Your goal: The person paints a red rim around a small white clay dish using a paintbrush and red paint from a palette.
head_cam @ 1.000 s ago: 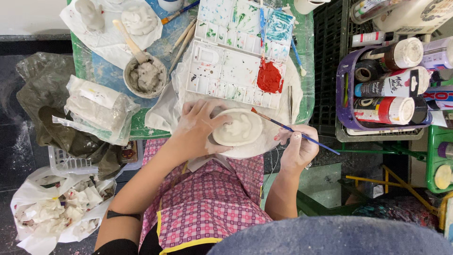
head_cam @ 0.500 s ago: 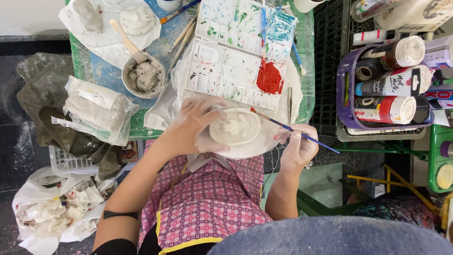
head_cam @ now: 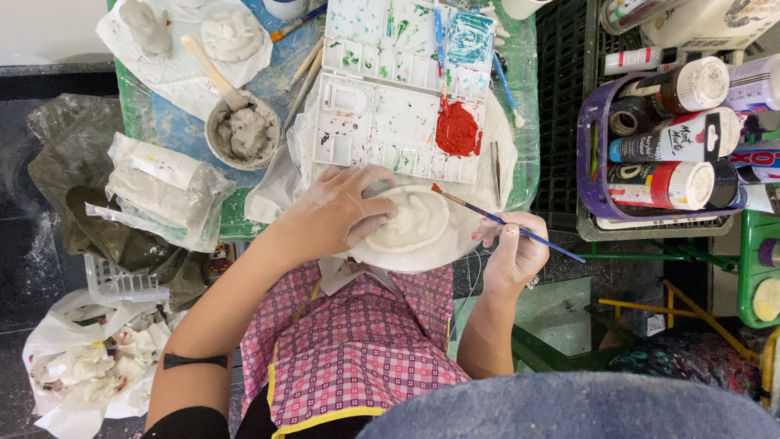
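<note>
My left hand (head_cam: 333,218) grips the left side of a round white plaster piece (head_cam: 414,226) with a raised shape in its middle, held just above my lap in a pink checked apron. My right hand (head_cam: 512,254) pinches a thin blue-handled brush (head_cam: 528,236) to the right of the piece. The brush's red tip rests at the piece's upper edge. Just beyond lies a white plastic palette (head_cam: 382,122) with small wells and a large blob of red paint (head_cam: 457,130).
A grey bowl of wet plaster (head_cam: 242,132) with a wooden stick stands on the green table (head_cam: 166,134) at the left. Plastic-wrapped bundles (head_cam: 158,191) lie beside it. A purple basket (head_cam: 591,175) of paint bottles stands at the right. A white bag of crumpled tissue (head_cam: 77,370) lies low left.
My left hand has shifted its fingers over the plaster piece and turned it slightly. The brush hand has stayed nearly still at the piece's right edge.
</note>
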